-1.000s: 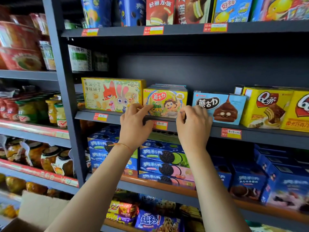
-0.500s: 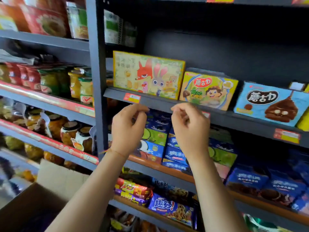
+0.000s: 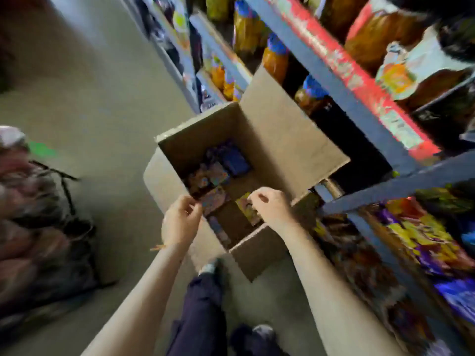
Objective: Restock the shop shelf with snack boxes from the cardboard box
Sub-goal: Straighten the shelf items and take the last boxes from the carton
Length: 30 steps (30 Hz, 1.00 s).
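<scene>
A pale grey-green smooth floor [image 3: 97, 80] carries an open brown cardboard box [image 3: 280, 140], which stands near the middle with its flaps spread, just beside a dark blue metal shelf unit [image 3: 359, 109] on the right. Blurred colourful snack boxes [image 3: 221, 173] lie on the box's bottom. On the shelf boards stand orange bottles with blue caps [image 3: 276, 57] and bright packets [image 3: 421, 232]. At the left, a dark wire rack [image 3: 64, 191] stands on the floor.

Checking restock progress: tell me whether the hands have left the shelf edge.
Yes. Both hands, left and right, dropped from the shelf to the cardboard box on the floor.

Head view, steeply downward (tilted), above cardboard box [image 3: 277, 140].
</scene>
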### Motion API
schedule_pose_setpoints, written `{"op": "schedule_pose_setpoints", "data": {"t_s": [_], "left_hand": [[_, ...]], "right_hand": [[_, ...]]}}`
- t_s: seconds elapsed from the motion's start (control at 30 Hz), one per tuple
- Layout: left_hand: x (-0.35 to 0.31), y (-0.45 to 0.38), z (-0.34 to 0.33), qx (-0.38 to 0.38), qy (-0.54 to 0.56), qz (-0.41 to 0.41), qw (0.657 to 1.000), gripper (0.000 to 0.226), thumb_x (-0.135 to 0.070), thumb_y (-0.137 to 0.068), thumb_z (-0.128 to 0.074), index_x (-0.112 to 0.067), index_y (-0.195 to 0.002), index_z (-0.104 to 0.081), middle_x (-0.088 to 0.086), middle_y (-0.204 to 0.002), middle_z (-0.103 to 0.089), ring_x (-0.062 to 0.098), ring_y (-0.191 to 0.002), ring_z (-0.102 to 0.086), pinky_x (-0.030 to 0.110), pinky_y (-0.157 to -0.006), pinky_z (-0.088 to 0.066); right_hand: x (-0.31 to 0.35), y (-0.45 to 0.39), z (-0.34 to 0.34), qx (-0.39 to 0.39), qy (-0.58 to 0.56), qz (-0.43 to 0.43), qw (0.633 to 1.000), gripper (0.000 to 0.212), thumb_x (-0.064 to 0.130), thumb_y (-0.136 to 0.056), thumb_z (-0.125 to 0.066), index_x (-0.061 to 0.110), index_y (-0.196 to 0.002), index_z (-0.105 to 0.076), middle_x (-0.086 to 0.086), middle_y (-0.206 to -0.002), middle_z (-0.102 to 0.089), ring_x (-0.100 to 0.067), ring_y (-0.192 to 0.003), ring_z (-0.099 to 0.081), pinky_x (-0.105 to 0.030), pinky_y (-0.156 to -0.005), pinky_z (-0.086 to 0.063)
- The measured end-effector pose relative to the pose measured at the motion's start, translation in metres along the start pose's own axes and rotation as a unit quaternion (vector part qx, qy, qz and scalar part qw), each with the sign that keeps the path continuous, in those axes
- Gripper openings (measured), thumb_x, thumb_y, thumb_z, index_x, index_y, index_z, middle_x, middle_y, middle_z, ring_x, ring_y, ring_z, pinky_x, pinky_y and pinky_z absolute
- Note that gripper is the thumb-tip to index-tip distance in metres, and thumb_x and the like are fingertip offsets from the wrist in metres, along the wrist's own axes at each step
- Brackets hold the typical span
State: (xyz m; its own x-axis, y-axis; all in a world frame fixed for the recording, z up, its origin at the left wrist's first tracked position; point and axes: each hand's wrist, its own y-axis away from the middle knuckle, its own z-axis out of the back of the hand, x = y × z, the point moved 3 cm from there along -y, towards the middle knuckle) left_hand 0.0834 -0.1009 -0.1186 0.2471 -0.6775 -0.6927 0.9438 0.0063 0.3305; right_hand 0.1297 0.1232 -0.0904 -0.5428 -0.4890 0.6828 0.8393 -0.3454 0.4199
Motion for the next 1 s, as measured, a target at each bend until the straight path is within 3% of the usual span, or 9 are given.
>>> {"op": "schedule_pose_setpoints", "data": {"t_s": [0.1,0.17,0.27,0.43,0.6,0.73,0.9,1.0], "left_hand": [[0.053,-0.027,-0.007,0.001,0.015,0.062,0.998,0.025,-0.037,-0.092,-0.066,-0.015,-0.086,-0.056,-0.005,-0.076,-0.059,0.023,-0.079,-0.059,0.033,-0.067,-0.039],[0.071,-0.043,-0.02,0.027,0.007,0.064,0.998,0.033,-0.044,-0.095,-0.06,-0.015,-0.083,-0.051,-0.005,-0.076,-0.057,0.019,-0.075,-0.055,0.035,-0.064,-0.037],[0.087,-0.063,-0.041,0.06,0.03,0.043,0.997,0.042,-0.051,-0.094,-0.056,-0.016,-0.074,-0.047,-0.003,-0.071,-0.056,0.019,-0.07,-0.053,0.039,-0.066,-0.041],[0.099,-0.086,-0.06,0.055,0.076,0.027,0.995,0.055,-0.065,-0.084,-0.053,-0.017,-0.064,-0.036,-0.004,-0.056,-0.042,0.011,-0.055,-0.04,0.036,-0.059,-0.039],[0.105,-0.089,-0.067,0.081,0.126,0.014,0.989,0.049,-0.06,-0.085,-0.052,-0.019,-0.066,-0.035,-0.007,-0.058,-0.04,0.007,-0.056,-0.036,0.04,-0.058,-0.038],[0.106,-0.086,-0.071,0.081,0.147,0.022,0.986,0.048,-0.06,-0.087,-0.052,-0.018,-0.069,-0.037,0.004,-0.061,-0.045,0.01,-0.058,-0.039,0.046,-0.06,-0.04],[0.106,-0.084,-0.075,0.07,0.155,0.031,0.985,0.043,-0.061,-0.087,-0.05,-0.025,-0.068,-0.035,-0.007,-0.061,-0.043,0.008,-0.058,-0.039,0.048,-0.061,-0.041],[0.108,-0.083,-0.076,0.069,0.16,0.033,0.984,0.044,-0.061,-0.087,-0.049,-0.024,-0.069,-0.035,-0.001,-0.062,-0.046,0.016,-0.059,-0.043,0.05,-0.062,-0.042]], "right_hand": [[-0.017,-0.048,-0.081,0.098,0.048,-0.031,0.994,0.014,0.022,-0.093,-0.061,0.027,-0.08,-0.063,0.004,-0.087,-0.068,-0.017,-0.087,-0.061,-0.028,-0.077,-0.048],[-0.031,-0.078,-0.12,0.135,0.065,-0.047,0.988,0.009,0.017,-0.094,-0.059,0.023,-0.092,-0.065,-0.004,-0.1,-0.069,-0.022,-0.097,-0.062,-0.031,-0.085,-0.049],[-0.062,-0.119,-0.17,0.188,0.101,-0.103,0.972,0.023,0.014,-0.096,-0.055,0.012,-0.116,-0.066,-0.011,-0.12,-0.066,-0.03,-0.111,-0.06,-0.039,-0.098,-0.049],[-0.123,-0.163,-0.242,0.3,0.169,-0.133,0.929,0.034,0.025,-0.101,-0.049,0.027,-0.134,-0.057,-0.007,-0.138,-0.058,-0.026,-0.121,-0.057,-0.037,-0.105,-0.044],[-0.129,-0.153,-0.254,0.359,0.249,-0.107,0.893,0.043,0.035,-0.105,-0.036,0.033,-0.147,-0.04,-0.009,-0.149,-0.046,-0.033,-0.131,-0.048,-0.043,-0.11,-0.038],[-0.137,-0.158,-0.252,0.317,0.275,-0.104,0.902,0.045,0.033,-0.102,-0.043,0.033,-0.146,-0.033,-0.014,-0.139,-0.053,-0.035,-0.122,-0.055,-0.045,-0.102,-0.045],[-0.137,-0.166,-0.255,0.26,0.279,-0.086,0.921,0.046,0.026,-0.099,-0.052,0.025,-0.142,-0.036,-0.013,-0.128,-0.059,-0.034,-0.116,-0.059,-0.044,-0.091,-0.049],[-0.142,-0.169,-0.256,0.206,0.298,-0.079,0.929,0.047,0.024,-0.1,-0.052,0.021,-0.144,-0.035,-0.012,-0.125,-0.062,-0.033,-0.113,-0.061,-0.042,-0.087,-0.049]]}}
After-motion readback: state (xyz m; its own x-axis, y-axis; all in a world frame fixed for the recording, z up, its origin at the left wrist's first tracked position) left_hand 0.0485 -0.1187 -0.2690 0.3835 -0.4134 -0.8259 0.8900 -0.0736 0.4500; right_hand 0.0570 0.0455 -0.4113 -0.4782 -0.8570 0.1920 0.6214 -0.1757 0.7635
